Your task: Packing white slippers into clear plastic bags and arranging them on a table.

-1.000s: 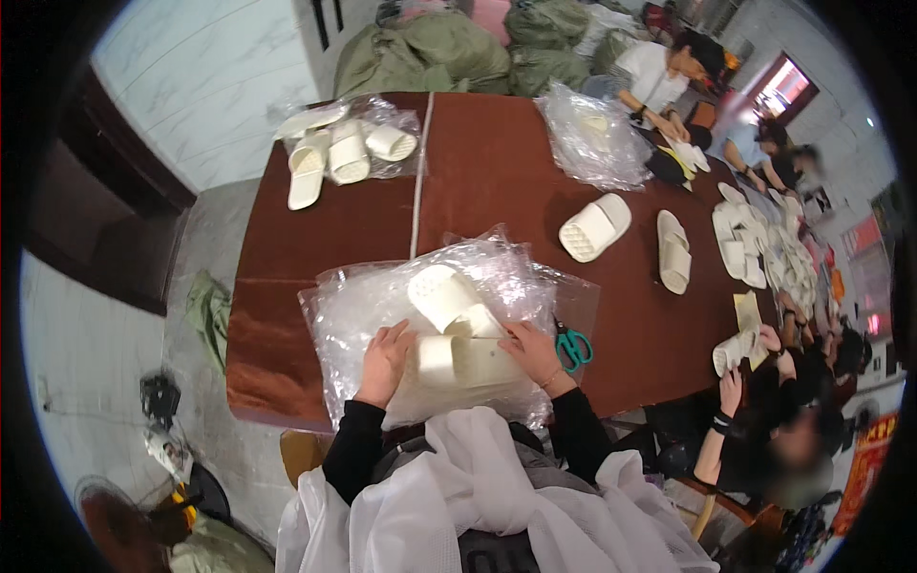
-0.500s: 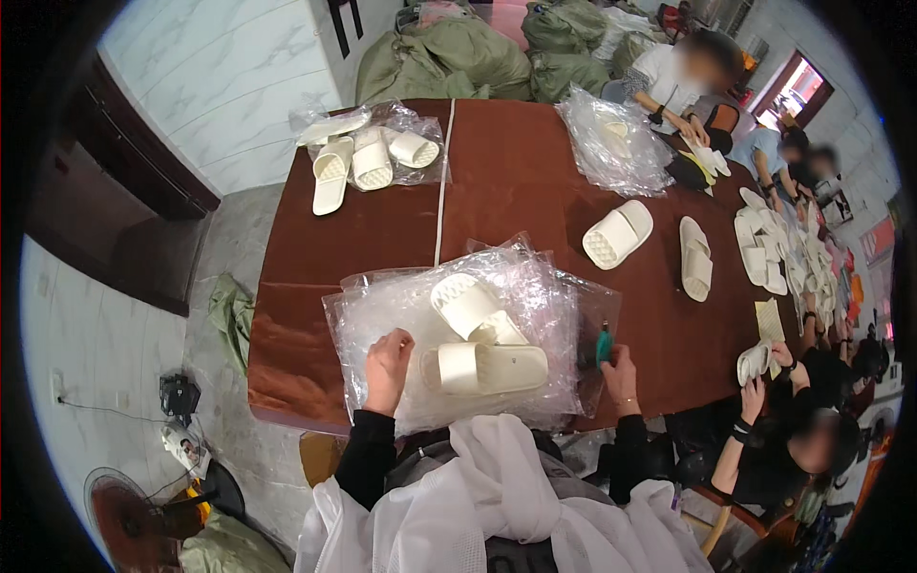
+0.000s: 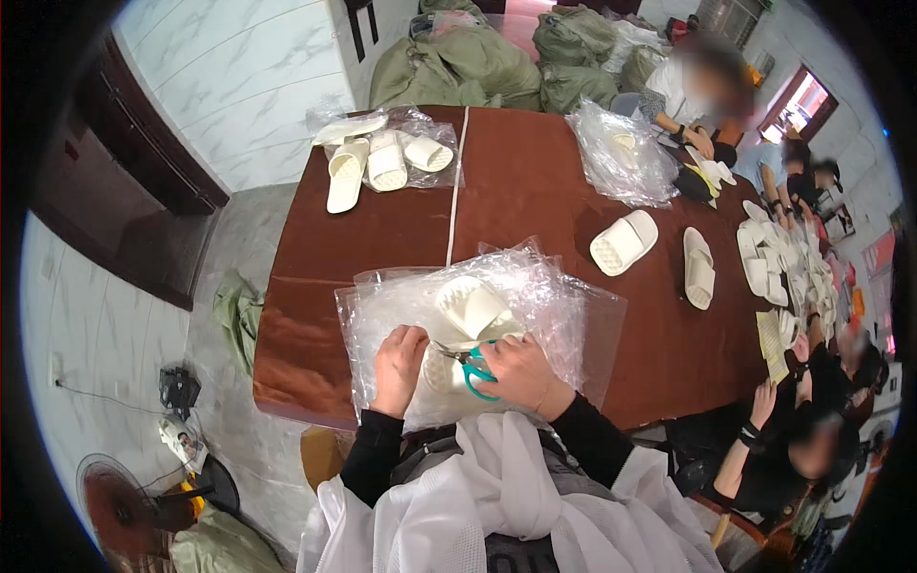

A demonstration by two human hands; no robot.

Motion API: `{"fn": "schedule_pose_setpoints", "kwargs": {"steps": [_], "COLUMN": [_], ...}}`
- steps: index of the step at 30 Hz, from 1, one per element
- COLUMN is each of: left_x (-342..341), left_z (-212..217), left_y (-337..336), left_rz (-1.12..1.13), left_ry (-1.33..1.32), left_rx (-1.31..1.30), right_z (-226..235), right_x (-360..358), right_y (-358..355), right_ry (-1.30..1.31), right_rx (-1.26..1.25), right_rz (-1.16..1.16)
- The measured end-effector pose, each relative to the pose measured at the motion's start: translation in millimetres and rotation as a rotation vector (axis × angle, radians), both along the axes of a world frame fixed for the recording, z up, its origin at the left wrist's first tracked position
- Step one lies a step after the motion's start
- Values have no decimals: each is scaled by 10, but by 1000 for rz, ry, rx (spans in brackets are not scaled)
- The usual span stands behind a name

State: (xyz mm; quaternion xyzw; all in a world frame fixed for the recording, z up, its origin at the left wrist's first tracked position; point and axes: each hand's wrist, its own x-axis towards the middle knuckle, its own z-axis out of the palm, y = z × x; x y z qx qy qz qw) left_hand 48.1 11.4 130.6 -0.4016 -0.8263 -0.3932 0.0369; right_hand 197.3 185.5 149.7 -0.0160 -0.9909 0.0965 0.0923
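The right grip [image 3: 523, 371] is closed around teal-handled scissors [image 3: 473, 368]; the left grip [image 3: 397, 366] pinches, contents unclear: keep blades [image 3: 447, 351] off fingertips [image 3: 419, 334].

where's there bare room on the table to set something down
Bare on the brown table: the near left, beside the clear bags; the far middle, between the white strip and the crumpled plastic; the near right, between those bags, two loose slippers and the front edge. Crowded: around left hand, right hand and scissors; also the far left slipper cluster.
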Motion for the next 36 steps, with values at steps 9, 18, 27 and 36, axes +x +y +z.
{"fn": "schedule_pose_setpoints", "kwargs": {"steps": [9,18,27,36], "left_x": [-76,8,526,-207], "left_z": [63,-397,-1107,155], "left_y": [-526,-2804,-2885,-337], "left_rz": [247,1059,1108,-2], "left_ry": [-143,-53,-27,179], "left_rx": [217,282,-331,-24], "right_z": [-63,-920,-338,-137], "right_x": [239,1070,103,56], "right_y": [284,1270,22,1], "right_ry": [-90,2,-199,-273], "right_rx": [-312,-109,-1197,-1452], "right_rz": [-275,-696,-480,-336]}}
